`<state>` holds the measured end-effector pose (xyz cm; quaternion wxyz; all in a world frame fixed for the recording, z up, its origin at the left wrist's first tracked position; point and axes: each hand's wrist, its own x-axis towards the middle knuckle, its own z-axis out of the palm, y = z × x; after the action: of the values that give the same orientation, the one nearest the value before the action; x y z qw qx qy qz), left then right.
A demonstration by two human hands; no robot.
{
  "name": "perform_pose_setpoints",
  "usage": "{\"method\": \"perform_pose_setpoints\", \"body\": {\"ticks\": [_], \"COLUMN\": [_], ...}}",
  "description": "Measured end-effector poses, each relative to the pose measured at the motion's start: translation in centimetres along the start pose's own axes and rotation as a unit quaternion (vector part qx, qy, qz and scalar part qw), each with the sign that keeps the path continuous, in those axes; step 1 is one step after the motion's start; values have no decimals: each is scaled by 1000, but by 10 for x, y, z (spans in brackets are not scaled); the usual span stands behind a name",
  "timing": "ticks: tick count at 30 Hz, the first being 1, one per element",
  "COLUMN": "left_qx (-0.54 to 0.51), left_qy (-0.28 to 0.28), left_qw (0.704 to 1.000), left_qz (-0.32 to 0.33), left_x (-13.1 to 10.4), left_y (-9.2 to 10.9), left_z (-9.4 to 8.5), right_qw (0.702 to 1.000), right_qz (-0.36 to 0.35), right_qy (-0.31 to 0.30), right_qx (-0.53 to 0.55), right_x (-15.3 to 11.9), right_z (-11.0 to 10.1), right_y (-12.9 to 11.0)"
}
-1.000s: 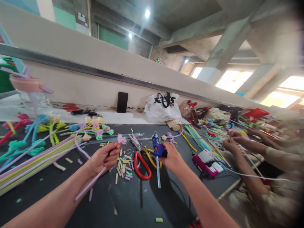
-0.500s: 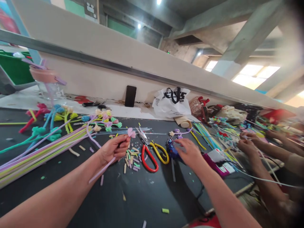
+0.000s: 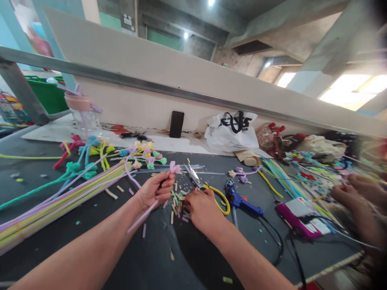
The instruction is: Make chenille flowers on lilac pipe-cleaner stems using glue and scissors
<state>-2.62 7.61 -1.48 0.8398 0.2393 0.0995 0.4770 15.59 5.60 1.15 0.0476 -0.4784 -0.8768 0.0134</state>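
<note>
My left hand (image 3: 158, 188) is closed around a pipe-cleaner flower; its pink petals (image 3: 174, 167) stand above the thumb and its lilac stem (image 3: 142, 217) sticks out below the palm. Just to the right, my right hand (image 3: 203, 207) reaches down into the pile of short cut pipe-cleaner pieces (image 3: 172, 217). Its fingers are curled downward, and their tips and anything between them are hidden. It covers the red handle of the scissors; the blades (image 3: 193, 175) and yellow handle (image 3: 223, 199) still show. A blue glue gun (image 3: 246, 204) lies farther right.
A bundle of long pipe cleaners (image 3: 69, 193) and finished flowers (image 3: 148, 155) lie left. A phone (image 3: 176, 124) and white bag (image 3: 232, 133) stand at the back. A magenta-and-white box (image 3: 302, 217) with black cables sits right, near another person's hands (image 3: 350, 193).
My right hand has left the glue gun and moved left to the cut pieces and scissors. The left hand keeps hold of the flower. The view has shifted slightly left.
</note>
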Motion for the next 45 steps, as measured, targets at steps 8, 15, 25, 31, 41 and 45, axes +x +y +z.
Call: {"method": "perform_pose_setpoints", "body": {"ticks": [8,15,25,31,41,45], "left_qx": [8,26,29,31,36,27], "left_qy": [2,7,2,5,8,-10], "left_qw": [1000,999,999,999,998,996], "left_qz": [-7,-25,-29,-39,-58,-84], "left_x": [2,0,1,2,5,6], "left_y": [1,-2,-3,-3,-3,-7], "left_z": [0,5,3,3,6,6], "right_qw": [998,999,995,1000,979,967], "right_qz": [5,3,-17,-4,17,15], "right_qy": [45,-11,-27,0,87,151], "right_qx": [39,46,90,23,186,202], "right_x": [-11,-27,-25,-4,5,9], "right_z": [-8,-2,-8,0,-11,-28], "right_y": [3,2,9,5,13,7]}}
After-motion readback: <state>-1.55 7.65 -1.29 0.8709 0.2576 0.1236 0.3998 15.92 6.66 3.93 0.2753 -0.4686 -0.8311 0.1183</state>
